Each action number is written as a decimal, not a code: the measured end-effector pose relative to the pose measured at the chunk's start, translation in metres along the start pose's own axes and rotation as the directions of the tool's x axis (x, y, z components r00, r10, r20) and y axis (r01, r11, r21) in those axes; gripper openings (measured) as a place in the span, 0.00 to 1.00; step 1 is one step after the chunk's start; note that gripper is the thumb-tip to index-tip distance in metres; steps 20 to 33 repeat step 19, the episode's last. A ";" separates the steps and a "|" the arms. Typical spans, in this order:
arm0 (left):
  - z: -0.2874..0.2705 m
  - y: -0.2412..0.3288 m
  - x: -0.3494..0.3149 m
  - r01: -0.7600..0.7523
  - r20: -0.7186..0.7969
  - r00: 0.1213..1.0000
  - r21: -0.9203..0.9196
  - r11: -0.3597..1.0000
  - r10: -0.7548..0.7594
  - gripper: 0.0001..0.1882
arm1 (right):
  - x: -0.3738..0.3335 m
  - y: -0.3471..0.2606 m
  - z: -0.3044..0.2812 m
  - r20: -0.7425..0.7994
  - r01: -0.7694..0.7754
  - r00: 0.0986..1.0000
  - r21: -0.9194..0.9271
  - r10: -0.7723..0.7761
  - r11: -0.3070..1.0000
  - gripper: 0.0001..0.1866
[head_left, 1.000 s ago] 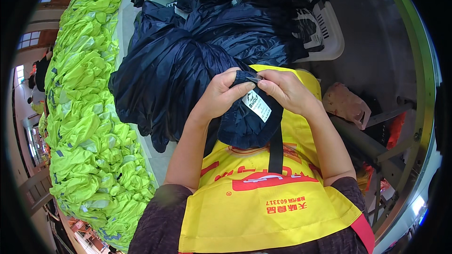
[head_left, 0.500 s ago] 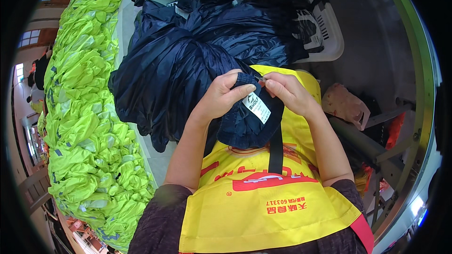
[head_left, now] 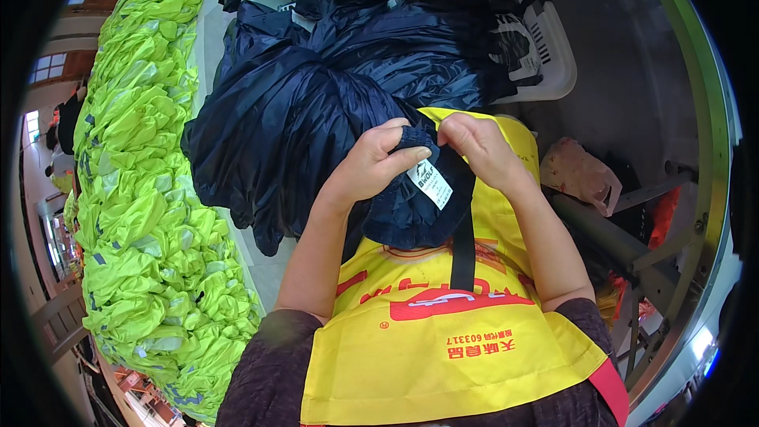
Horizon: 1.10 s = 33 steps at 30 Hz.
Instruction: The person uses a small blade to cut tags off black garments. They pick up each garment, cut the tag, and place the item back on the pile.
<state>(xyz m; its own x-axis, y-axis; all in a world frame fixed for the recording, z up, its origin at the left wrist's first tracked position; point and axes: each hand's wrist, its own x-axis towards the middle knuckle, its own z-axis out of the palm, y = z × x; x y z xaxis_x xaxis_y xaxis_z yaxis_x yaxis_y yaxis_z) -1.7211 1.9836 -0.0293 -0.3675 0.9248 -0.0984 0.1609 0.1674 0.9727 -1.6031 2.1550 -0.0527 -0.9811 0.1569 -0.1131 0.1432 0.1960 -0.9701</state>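
Between finger and thumb, my left hand (head_left: 375,162) pinches the gathered elastic waistband of a navy garment (head_left: 415,217). A white label (head_left: 433,183) hangs from that band, just below my left thumb. My right hand (head_left: 481,149) is closed at the band's other side, its fingertips against the dark fabric. What those fingers grip is hidden from view. The rest of the shiny navy cloth (head_left: 277,122) spreads in folds beyond my left forearm. A yellow apron (head_left: 443,348) covers my lap beneath the band.
A long heap of neon-yellow garments (head_left: 146,213) runs along the left. Ahead, a white plastic basket (head_left: 565,71) holds more navy clothing and printed bags. To the right are a crumpled pinkish plastic bag (head_left: 581,170) and a metal frame (head_left: 708,111).
My right hand has shifted slightly up and left, closer to my left hand. A small metal piece at its fingertips no longer shows. My left hand keeps its hold on the band.
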 end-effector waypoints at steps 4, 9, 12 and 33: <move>-0.001 0.002 -0.002 -0.007 0.007 1.000 -0.001 1.000 0.007 0.03 | -0.008 -0.004 -0.005 0.003 -0.098 0.995 0.099 0.098 0.990 0.21; -0.005 0.000 -0.003 -0.022 0.069 0.997 0.014 1.000 0.021 0.03 | -0.005 -0.009 -0.004 0.066 0.202 0.979 -0.219 -0.192 0.955 0.20; -0.002 -0.001 -0.002 -0.066 0.070 0.995 0.015 0.998 0.065 0.05 | 0.000 -0.013 -0.002 0.110 0.263 0.964 -0.282 -0.242 0.923 0.20; -0.010 -0.005 -0.002 -0.022 0.167 0.986 0.118 0.993 0.002 0.09 | 0.007 -0.014 0.001 0.165 0.294 0.954 -0.331 -0.252 0.897 0.21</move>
